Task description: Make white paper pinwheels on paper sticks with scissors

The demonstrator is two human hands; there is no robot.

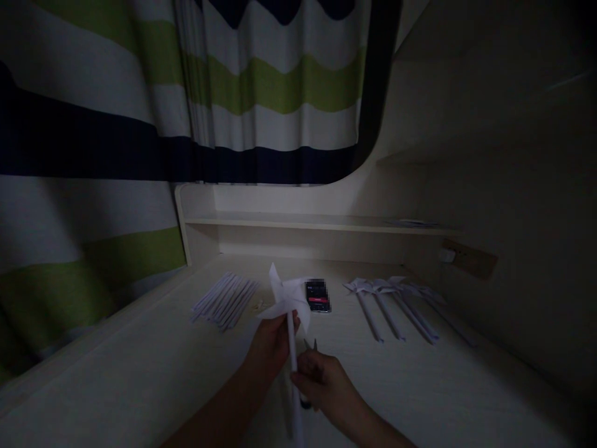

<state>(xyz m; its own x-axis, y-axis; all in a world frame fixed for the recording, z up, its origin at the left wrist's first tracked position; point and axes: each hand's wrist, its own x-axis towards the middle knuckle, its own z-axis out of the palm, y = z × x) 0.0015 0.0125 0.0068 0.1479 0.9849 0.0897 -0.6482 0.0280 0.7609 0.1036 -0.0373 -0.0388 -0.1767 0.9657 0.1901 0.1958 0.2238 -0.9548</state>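
White paper pinwheel between both hands; phone's writing unreadable.

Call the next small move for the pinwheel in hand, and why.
Probably set the pinwheel down beside the finished pinwheels at the right of the desk. Its head looks fully formed on the stick; the left hand holds it under the head, the right hand grips the stick. The row has room nearby.
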